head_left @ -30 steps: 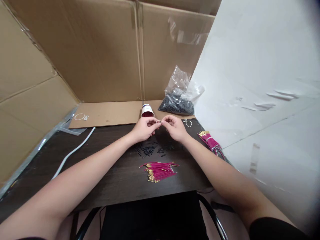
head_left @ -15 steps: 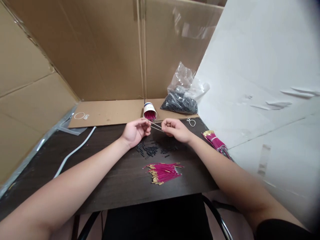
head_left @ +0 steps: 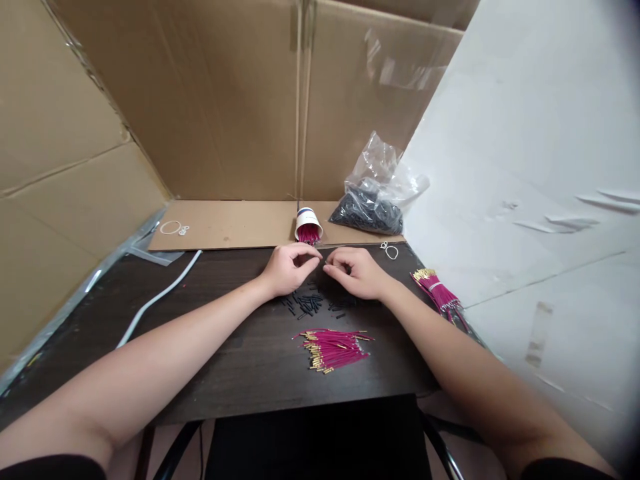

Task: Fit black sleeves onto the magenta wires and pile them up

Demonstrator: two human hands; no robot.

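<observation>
My left hand (head_left: 293,268) and my right hand (head_left: 357,272) face each other above the table, fingertips a small gap apart. Thumb and fingers of the left are drawn together in a pinch; whatever lies between them is too small to make out. The right hand is also closed in a pinch, with a thin pale bit of the rubber band showing at its fingers. Just below the hands lie short black tubes (head_left: 307,305) in a loose scatter. Nearer the table's front edge rests a flat pile of magenta wires (head_left: 337,348) with gold tips.
Behind the hands, a white paper cup (head_left: 307,219) lies tipped with magenta wires inside. A clear bag of black pieces (head_left: 367,212) stands back right. A bundled set of magenta wires (head_left: 437,290) lies at the right edge, a pale tube (head_left: 155,300) at left. Cardboard (head_left: 225,227) runs along the back.
The rubber band stretched between my hands half a second ago no longer shows as a stretched loop. Both hands have closed in toward each other, and the left has turned palm down.
</observation>
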